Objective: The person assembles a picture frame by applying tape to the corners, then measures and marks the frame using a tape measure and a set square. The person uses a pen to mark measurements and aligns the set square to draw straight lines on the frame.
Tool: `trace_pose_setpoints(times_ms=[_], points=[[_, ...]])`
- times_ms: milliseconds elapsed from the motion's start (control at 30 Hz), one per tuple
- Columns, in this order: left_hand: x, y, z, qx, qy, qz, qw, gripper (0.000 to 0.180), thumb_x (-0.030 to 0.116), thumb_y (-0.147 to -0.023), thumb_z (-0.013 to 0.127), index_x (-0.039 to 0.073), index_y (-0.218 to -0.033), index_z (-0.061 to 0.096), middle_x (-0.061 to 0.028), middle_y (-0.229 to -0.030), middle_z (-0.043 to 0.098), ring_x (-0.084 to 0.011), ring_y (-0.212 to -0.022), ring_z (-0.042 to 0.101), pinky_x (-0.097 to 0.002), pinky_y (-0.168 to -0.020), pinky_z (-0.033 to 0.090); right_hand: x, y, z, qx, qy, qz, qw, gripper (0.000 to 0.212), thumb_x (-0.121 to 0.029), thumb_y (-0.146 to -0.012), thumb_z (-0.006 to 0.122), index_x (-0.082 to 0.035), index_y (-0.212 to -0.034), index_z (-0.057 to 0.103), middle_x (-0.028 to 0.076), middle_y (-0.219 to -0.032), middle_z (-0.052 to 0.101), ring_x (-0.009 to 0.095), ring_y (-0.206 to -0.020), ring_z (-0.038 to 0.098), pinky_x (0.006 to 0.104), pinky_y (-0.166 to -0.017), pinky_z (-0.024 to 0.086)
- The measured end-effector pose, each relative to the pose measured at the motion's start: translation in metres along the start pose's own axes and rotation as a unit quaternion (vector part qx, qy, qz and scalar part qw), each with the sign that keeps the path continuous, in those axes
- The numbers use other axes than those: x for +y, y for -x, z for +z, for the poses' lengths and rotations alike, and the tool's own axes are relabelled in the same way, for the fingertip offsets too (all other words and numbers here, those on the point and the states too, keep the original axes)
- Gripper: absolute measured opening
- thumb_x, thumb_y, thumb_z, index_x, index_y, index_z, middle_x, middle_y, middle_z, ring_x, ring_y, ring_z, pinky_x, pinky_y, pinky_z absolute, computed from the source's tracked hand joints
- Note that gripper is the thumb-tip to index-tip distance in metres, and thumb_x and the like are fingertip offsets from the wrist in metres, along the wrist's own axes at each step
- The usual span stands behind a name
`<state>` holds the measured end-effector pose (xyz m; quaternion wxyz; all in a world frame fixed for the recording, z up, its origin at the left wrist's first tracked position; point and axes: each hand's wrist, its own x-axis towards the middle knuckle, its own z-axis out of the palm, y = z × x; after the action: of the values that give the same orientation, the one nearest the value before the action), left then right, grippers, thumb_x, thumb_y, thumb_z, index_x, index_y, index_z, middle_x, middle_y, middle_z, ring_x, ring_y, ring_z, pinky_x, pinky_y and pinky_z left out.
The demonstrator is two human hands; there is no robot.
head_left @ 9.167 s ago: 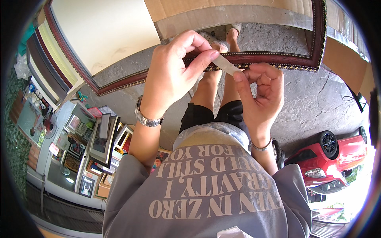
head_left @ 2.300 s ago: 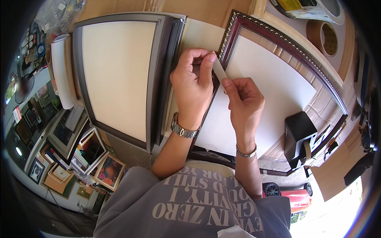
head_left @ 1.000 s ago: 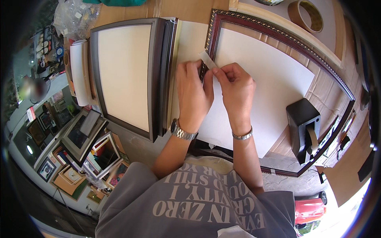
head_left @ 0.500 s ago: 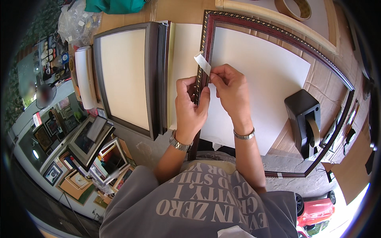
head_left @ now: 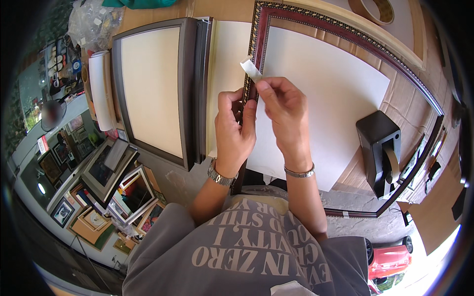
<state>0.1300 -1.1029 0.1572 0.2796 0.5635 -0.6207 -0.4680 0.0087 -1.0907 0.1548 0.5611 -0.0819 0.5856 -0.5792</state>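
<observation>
A burgundy picture frame (head_left: 262,30) with gold beaded edging is held up in front of me. My left hand (head_left: 232,123) is closed around its left bar, thumb on the near face and fingers curled behind. Just above that grip, my right hand (head_left: 289,111) pinches the lower end of a short whitish tape strip (head_left: 250,67) between thumb and forefinger. The strip slants across the left bar, its upper end standing off beyond the outer edge. How much of it sticks to the bar I cannot tell. Another small piece of pale tape (head_left: 346,214) is on the frame's bottom bar.
Behind the frame, a white sheet (head_left: 326,98) lies on brown cardboard. A black tape dispenser (head_left: 377,130) stands at right. To the left are a grey frame (head_left: 186,89) with a cream panel and rolled paper (head_left: 100,93). A tape roll (head_left: 386,12) lies far right.
The whole view has shifted slightly, so the table things sit higher. My right thumb now lies flatter over the tape's lower end. My left hand keeps its hold.
</observation>
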Motion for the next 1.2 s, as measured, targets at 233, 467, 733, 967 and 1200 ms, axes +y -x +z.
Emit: trace_pose_setpoints(times_ms=[233, 467, 733, 967, 1200], points=[[-0.004, 0.007, 0.003, 0.011, -0.017, 0.003, 1.0, 0.021, 0.007, -0.101, 0.063, -0.003, -0.117, 0.053, -0.0073, -0.083, 0.064, -0.01, -0.059, 0.051, -0.0281, -0.05, 0.041, -0.005, 0.003, 0.015, 0.067, 0.042, -0.01, 0.997, 0.024, -0.016, -0.096, 0.074, 0.005, -0.101, 0.065, 0.003, -0.079, 0.064, 0.004, -0.06, 0.051, 0.0206, -0.051, 0.04], [-0.001, 0.002, 0.005, 0.014, 0.002, 0.026, 1.0, 0.018, 0.004, -0.1, 0.064, -0.001, -0.115, 0.055, -0.0076, -0.085, 0.066, -0.0105, -0.061, 0.054, -0.028, -0.053, 0.044, 0.0, -0.002, 0.012, 0.069, 0.051, -0.062, 0.994, 0.019, -0.013, -0.096, 0.072, 0.006, -0.096, 0.067, 0.007, -0.079, 0.07, 0.009, -0.065, 0.059, 0.0261, -0.057, 0.049], [0.005, 0.001, 0.005, 0.026, 0.042, 0.059, 0.997, 0.019, 0.003, -0.1, 0.064, 0.0, -0.116, 0.054, -0.0105, -0.094, 0.069, -0.0117, -0.071, 0.062, -0.0282, -0.061, 0.051, -0.006, 0.007, 0.008, 0.024, 0.118, -0.021, 0.993, 0.023, -0.018, -0.099, 0.07, 0.005, -0.097, 0.066, 0.008, -0.081, 0.07, 0.01, -0.063, 0.06, 0.028, -0.058, 0.051], [0.007, -0.002, 0.005, 0.028, 0.05, 0.068, 0.996, 0.019, 0.004, -0.101, 0.063, -0.001, -0.118, 0.055, -0.0094, -0.103, 0.064, -0.0123, -0.077, 0.062, -0.0264, -0.065, 0.051, -0.001, 0.019, 0.02, 0.085, 0.096, -0.06, 0.99, 0.022, -0.015, -0.099, 0.07, 0.006, -0.106, 0.068, 0.012, -0.088, 0.074, 0.015, -0.073, 0.07, 0.0296, -0.067, 0.055], [0.011, -0.009, 0.0, 0.047, -0.054, 0.122, 0.99, 0.023, 0.003, -0.098, 0.066, 0.001, -0.119, 0.057, -0.0097, -0.113, 0.058, -0.0171, -0.09, 0.061, -0.03, -0.072, 0.051, 0.004, 0.013, 0.016, -0.016, 0.021, -0.018, 0.999, 0.025, -0.017, -0.102, 0.065, 0.007, -0.108, 0.067, 0.012, -0.084, 0.072, 0.014, -0.074, 0.066, 0.0286, -0.068, 0.054]])
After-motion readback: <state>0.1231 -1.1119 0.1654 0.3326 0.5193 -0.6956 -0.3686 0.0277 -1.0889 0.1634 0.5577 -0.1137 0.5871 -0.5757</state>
